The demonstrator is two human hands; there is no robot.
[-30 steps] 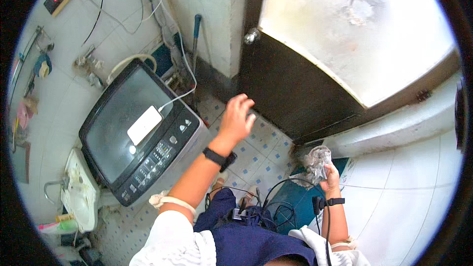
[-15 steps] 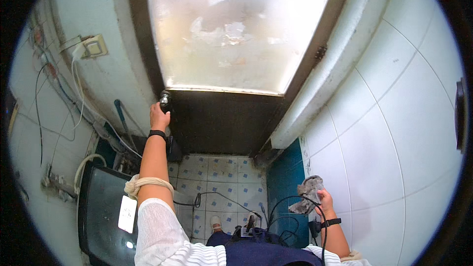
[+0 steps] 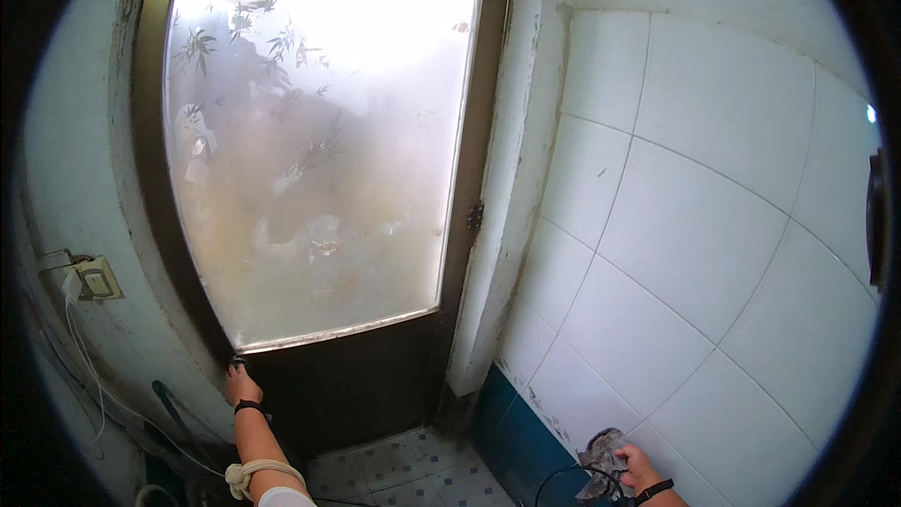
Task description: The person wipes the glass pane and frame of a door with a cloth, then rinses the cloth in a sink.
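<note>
My left hand (image 3: 241, 383) reaches forward and is closed around the dark door knob (image 3: 238, 361) at the left edge of the door (image 3: 347, 394). The door has a dark lower panel and a large frosted pane (image 3: 310, 150) with leaf patterns. It stands closed in its frame. At the lower right my right hand (image 3: 640, 469) grips a crumpled grey rag (image 3: 601, 455), close to the white tiled wall. A black cable (image 3: 554, 474) loops beside the rag.
On the left wall a switch socket (image 3: 98, 279) holds a white plug, its cord (image 3: 89, 357) hanging down. A dark-handled tool (image 3: 164, 399) leans near the door's left side. Below lies a patterned tile floor (image 3: 422, 469). Door hinges (image 3: 475, 217) show on the right side.
My view has tilted up and turned right, so more of the pane and right wall shows. My left hand stays on the knob, my right hand keeps the rag.
</note>
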